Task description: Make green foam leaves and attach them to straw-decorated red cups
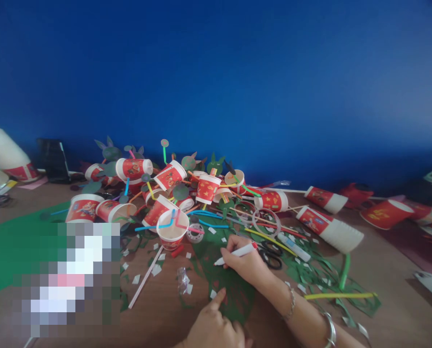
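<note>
A white marker with a red end is gripped in my right hand, its tip pointing left and down just above a sheet of dark green paper. Reddish lines show on that sheet. My left hand lies at the sheet's lower edge, index finger stretched out and touching the paper, the other fingers partly curled. A red marker cap rests on the table to the left. Black-handled scissors lie just beyond my right wrist.
A heap of red-and-white paper cups with bent straws and green paper shapes stands behind my hands. Green offcuts and a glue stick lie at right. A roll of tape sits beside a cup. A blue wall rises behind the table.
</note>
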The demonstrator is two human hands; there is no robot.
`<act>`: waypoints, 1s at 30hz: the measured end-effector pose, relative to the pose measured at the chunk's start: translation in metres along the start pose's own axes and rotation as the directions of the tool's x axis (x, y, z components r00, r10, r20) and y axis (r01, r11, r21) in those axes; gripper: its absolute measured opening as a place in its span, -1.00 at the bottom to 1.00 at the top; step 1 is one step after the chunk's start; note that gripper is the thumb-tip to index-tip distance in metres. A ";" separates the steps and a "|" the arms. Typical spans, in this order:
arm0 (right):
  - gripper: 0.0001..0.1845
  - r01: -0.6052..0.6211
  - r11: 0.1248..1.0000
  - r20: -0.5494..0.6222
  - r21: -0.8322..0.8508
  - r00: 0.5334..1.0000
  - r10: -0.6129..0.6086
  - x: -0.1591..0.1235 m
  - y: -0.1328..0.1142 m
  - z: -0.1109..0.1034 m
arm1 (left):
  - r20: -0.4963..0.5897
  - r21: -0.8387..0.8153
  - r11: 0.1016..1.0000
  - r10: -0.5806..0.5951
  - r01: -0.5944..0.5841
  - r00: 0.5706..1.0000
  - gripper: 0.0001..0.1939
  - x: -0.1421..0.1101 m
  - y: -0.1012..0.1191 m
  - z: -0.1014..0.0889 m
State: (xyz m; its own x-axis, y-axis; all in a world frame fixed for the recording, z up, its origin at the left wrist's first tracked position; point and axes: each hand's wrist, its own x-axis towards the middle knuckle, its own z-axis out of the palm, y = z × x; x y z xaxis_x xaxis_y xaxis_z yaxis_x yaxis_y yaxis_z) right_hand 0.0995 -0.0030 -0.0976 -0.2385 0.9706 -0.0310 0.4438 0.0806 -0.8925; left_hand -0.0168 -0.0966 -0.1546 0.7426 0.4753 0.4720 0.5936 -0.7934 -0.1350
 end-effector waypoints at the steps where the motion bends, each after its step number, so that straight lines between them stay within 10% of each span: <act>1: -0.76 0.001 1.000 0.004 0.000 1.000 -0.001 0.000 0.000 0.000 | -0.006 0.000 1.000 0.002 -0.002 1.000 -0.57 0.000 0.000 0.000; 30: -0.76 -0.013 0.999 0.019 0.052 1.000 0.012 0.001 0.001 0.000 | 0.019 -0.010 1.000 -0.004 0.004 1.000 -0.56 0.001 0.000 -0.005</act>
State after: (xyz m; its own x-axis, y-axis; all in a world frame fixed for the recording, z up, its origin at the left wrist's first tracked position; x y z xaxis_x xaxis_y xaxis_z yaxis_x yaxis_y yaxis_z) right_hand 0.0998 -0.0024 -0.0984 -0.2492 0.9671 -0.0503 0.4016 0.0559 -0.9141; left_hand -0.0175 -0.0977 -0.1498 0.7460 0.4855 0.4558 0.5935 -0.7951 -0.1246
